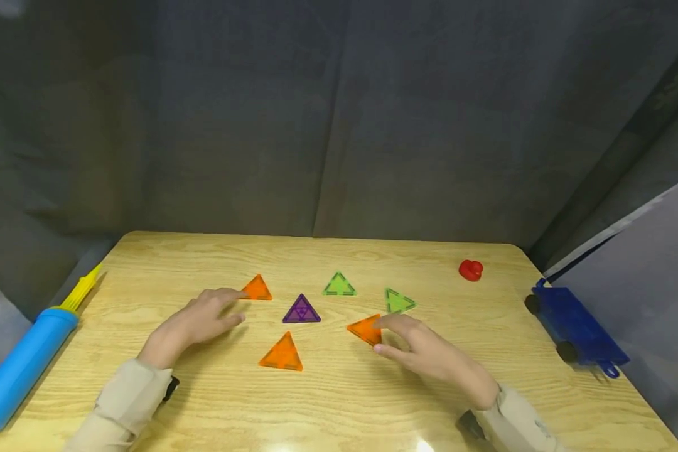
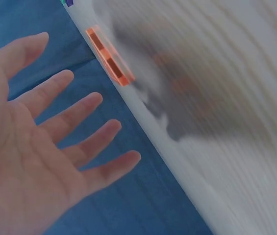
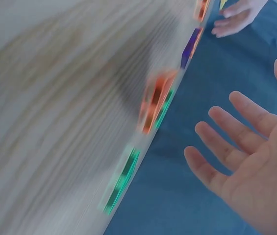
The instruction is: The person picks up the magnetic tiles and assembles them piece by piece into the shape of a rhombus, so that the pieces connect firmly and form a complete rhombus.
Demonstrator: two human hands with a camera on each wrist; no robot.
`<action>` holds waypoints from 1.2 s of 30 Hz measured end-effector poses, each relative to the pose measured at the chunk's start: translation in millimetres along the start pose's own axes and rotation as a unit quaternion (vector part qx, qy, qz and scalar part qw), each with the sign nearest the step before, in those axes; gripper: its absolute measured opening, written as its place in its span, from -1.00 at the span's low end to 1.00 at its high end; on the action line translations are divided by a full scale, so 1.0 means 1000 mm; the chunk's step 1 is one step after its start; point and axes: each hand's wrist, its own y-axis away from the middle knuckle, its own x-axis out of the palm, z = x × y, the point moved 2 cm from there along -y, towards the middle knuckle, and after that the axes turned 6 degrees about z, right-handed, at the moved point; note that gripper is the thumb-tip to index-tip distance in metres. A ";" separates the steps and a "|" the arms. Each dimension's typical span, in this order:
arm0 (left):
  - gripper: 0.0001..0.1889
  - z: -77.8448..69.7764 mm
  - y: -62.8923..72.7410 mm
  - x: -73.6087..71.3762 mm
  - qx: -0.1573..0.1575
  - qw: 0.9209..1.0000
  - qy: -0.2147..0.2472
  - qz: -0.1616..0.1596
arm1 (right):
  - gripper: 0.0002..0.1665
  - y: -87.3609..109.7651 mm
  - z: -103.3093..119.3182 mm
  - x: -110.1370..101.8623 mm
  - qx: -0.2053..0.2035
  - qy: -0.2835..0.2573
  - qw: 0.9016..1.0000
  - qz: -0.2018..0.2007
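My left hand (image 1: 203, 317) hovers palm down over the table's left part, its fingertips near an orange triangular tile (image 1: 257, 288). Straight, spread fingers show in the left wrist view, where the hand (image 2: 40, 142) is apart from the orange tile (image 2: 110, 58). At the right, my other hand (image 1: 424, 350) overlaps a second orange tile (image 1: 364, 329) in the head view. From the right wrist, that hand (image 3: 256, 156) looks relaxed and holds nothing. Between the hands lie a purple tile (image 1: 302, 310) and a third orange tile (image 1: 282, 353).
Two green triangular tiles (image 1: 339, 285) lie behind, one partly beside the right hand. A small red object (image 1: 471, 270) sits at the back right. A blue wheeled cart (image 1: 579, 326) stands along the right edge. A blue and yellow pump (image 1: 28, 364) lies along the left edge.
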 end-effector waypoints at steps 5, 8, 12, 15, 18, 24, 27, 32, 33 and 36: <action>-0.45 -0.001 -0.004 0.003 -0.014 1.000 0.004 0.017 | -0.38 -0.009 0.014 0.010 -0.020 -0.019 0.999 0.032; -0.43 -0.002 -0.008 0.004 -0.030 0.999 0.009 0.031 | -0.38 -0.015 0.022 0.016 -0.027 -0.026 0.998 0.045; -0.40 -0.002 -0.013 0.005 -0.052 0.997 0.019 0.052 | -0.37 -0.023 0.031 0.024 -0.032 -0.020 0.997 0.065; -0.36 0.000 -0.016 0.006 -0.065 0.995 0.025 0.066 | -0.35 -0.028 0.038 0.028 -0.033 -0.018 0.996 0.081; -0.33 0.001 -0.018 0.007 -0.076 0.994 0.030 0.077 | -0.36 -0.032 0.043 0.030 -0.032 -0.027 0.994 0.099; -0.27 0.004 -0.019 0.007 -0.094 0.991 0.030 0.090 | -0.31 -0.039 0.051 0.036 -0.037 -0.022 0.987 0.153; -0.25 0.005 -0.019 0.007 -0.097 0.991 0.022 0.093 | -0.33 -0.042 0.054 0.041 -0.045 -0.013 0.983 0.176; -0.24 0.007 -0.018 0.008 -0.103 0.989 0.014 0.103 | -0.38 -0.045 0.057 0.048 -0.071 0.000 0.977 0.199; -0.24 0.007 -0.018 0.008 -0.103 0.989 0.013 0.104 | -0.39 -0.045 0.057 0.050 -0.075 0.002 0.976 0.203; -0.25 0.007 -0.018 0.009 -0.102 0.989 0.011 0.105 | -0.38 -0.047 0.060 0.053 -0.077 0.016 0.974 0.215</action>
